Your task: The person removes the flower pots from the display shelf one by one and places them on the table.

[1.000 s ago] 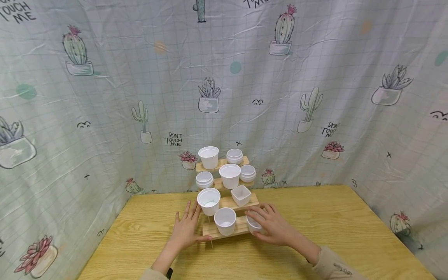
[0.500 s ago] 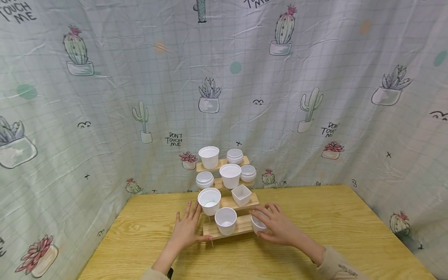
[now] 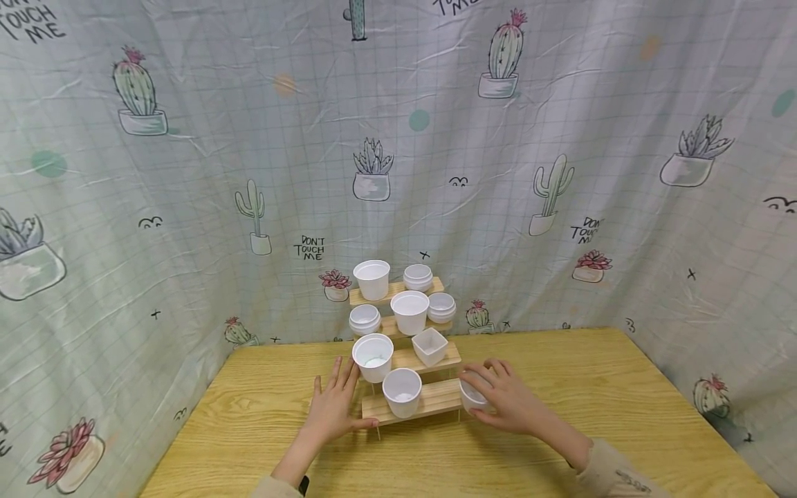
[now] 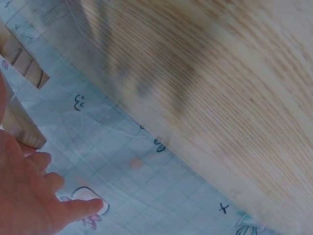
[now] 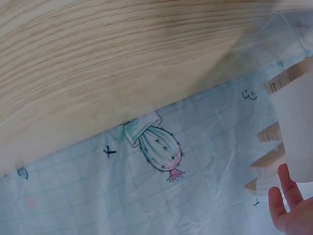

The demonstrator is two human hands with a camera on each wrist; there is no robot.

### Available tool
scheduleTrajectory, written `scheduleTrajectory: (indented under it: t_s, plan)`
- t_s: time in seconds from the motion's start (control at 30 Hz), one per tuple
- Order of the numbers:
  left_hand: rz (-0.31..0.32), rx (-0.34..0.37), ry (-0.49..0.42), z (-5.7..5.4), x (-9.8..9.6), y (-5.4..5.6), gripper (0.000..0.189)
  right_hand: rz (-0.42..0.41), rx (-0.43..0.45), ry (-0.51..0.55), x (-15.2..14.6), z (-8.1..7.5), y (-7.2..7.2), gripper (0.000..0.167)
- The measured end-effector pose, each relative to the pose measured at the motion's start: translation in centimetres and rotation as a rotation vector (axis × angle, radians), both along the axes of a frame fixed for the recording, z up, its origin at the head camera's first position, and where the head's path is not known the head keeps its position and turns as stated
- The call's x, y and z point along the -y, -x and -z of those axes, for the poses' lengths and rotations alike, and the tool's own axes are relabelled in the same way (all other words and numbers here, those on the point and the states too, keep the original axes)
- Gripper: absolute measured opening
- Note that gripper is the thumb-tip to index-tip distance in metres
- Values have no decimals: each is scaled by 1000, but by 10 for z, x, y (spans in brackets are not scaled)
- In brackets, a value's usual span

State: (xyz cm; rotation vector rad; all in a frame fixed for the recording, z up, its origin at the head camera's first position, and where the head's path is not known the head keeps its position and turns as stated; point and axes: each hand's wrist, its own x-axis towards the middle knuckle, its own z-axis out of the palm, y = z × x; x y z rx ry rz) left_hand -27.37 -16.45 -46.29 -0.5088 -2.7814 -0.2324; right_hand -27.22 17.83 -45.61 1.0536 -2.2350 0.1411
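Note:
A four-tier wooden step stand (image 3: 441, 399) holds several white plastic pots. My right hand (image 3: 507, 400) grips a round white pot (image 3: 470, 399) at the right end of the lowest step, partly covering it. In the right wrist view, that pot (image 5: 296, 129) appears at the right edge, with fingers (image 5: 289, 191) against it. My left hand (image 3: 333, 407) spreads its fingers along the stand's left side, thumb at the lowest step's end. Left of the gripped pot, another round pot (image 3: 402, 394) sits on the same step. Above it stand a larger round pot (image 3: 372, 360) and a square pot (image 3: 429, 347).
Higher up are two tall pots (image 3: 409, 315) and several small ribbed ones (image 3: 441, 309). The stand rests on a wood-grain table (image 3: 560, 373). A cactus-print curtain (image 3: 411, 152) hangs behind the table and along both sides.
My right hand has slid the round pot rightward along the lowest step to its right end, widening the gap to the neighbouring pot. My left hand has stayed in place.

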Motion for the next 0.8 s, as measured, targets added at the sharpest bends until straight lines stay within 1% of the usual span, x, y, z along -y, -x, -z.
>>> scheduleTrajectory:
  t_s: [0.13, 0.23, 0.3, 0.5, 0.8]
  plan:
    - [1, -1, -1, 0, 0, 0, 116, 4, -14, -9, -6, 0, 1, 66]
    - [1, 2, -1, 0, 0, 0, 117, 5, -25, -7, -11, 0, 2, 57]
    - [0, 2, 0, 0, 0, 0, 117, 0, -33, 1, -13, -1, 3, 54]
    - [-3, -2, 6, 0, 0, -1, 116, 9, -46, 16, -19, 0, 7, 58]
    - [1, -8, 6, 1, 0, 0, 116, 38, -18, 37, -26, 0, 14, 62]
